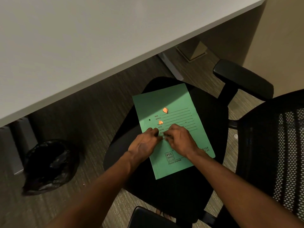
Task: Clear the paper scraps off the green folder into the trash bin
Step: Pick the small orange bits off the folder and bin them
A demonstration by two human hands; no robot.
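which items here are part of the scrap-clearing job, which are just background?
Job: flat green card folder; two small orange paper scraps; bin lined with black plastic bag; left hand; right hand.

Background: black office chair; white desk; carpeted floor.

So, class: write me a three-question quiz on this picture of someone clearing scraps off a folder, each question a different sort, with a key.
1. True or false: the green folder lies on the white desk.
2. How many orange scraps lie in plain view on the folder beyond the hands?
3. Multiple choice: the trash bin with the black liner stands A) on the chair seat, B) on the floor beside the chair, on the left hand's side, C) on the desk.

Key
1. False: it lies on the chair seat.
2. Two.
3. B.
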